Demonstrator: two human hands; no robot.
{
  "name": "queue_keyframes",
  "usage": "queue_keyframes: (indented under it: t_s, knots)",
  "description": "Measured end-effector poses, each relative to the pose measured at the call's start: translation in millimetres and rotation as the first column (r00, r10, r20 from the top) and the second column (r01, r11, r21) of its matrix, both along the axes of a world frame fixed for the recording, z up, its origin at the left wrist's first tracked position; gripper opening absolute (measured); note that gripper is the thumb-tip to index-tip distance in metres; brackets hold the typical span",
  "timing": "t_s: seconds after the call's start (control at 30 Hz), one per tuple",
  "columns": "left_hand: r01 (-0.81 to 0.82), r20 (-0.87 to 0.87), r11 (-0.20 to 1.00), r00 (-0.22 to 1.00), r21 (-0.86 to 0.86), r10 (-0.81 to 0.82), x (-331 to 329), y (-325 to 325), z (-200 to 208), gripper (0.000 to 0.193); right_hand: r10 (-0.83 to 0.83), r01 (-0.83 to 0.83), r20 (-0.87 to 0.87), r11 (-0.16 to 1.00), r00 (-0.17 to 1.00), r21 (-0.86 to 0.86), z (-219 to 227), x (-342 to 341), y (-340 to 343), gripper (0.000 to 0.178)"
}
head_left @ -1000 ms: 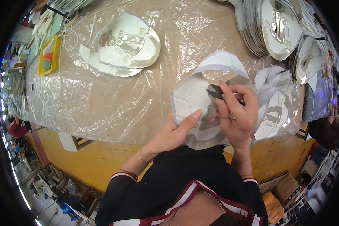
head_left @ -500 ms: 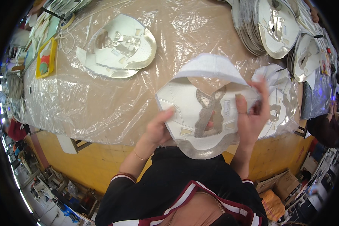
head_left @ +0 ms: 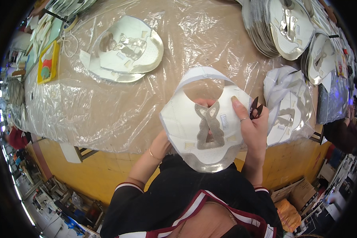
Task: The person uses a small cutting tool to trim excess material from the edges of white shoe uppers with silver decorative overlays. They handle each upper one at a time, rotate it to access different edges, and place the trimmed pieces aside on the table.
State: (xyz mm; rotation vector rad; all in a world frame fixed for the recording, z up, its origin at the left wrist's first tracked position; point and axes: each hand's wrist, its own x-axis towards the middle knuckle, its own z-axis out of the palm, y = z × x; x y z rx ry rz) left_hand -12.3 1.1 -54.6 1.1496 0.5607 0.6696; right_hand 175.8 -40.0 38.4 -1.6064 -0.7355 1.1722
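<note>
A white shoe upper [head_left: 182, 127] with silver-grey trim is spread out in front of me, its rounded toe toward my body. My left hand [head_left: 205, 102] is behind it, mostly hidden. Its fingers show at the collar opening and through the lacing gap, supporting the piece. My right hand [head_left: 253, 127] pinches the right side of the upper, thumb on top. Dark thread snips [head_left: 256, 108] are tucked in that same hand, blades pointing up past the edge. Close to its right, more uppers [head_left: 283, 115] lie on the plastic-covered table.
Two stacked uppers [head_left: 127, 49] rest at the left on the plastic sheet [head_left: 107, 103]. A yellow tray [head_left: 49, 61] with small coloured items sits at the far left. Tall piles of uppers [head_left: 287, 29] stand at the back right. Cardboard boxes [head_left: 301, 194] are on the floor.
The upper has been turned flatter toward me and shifted slightly left and down. My left hand has slid behind it. My right thumb now presses its face, and the snips have come into sight.
</note>
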Motion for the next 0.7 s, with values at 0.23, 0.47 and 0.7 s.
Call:
queue_keyframes:
  t_s: [0.23,0.47,0.7]
  knots:
    - [0.056,0.180,0.751,0.980,-0.658,0.084,-3,-12,-11,0.052,-0.039,0.033,0.142,0.999,0.989,0.043,-6,-1,-3,0.018]
    - [-0.188,-0.364,0.927,0.929,-0.325,0.061,27,0,41,0.043,0.036,-0.067,0.581,0.997,0.813,0.032,4,-3,-2,0.029]
    - [-0.197,-0.424,0.932,0.904,-0.304,0.053,22,-2,52,0.040,0.130,-0.371,0.921,0.928,0.369,0.018,27,-4,-27,0.052]
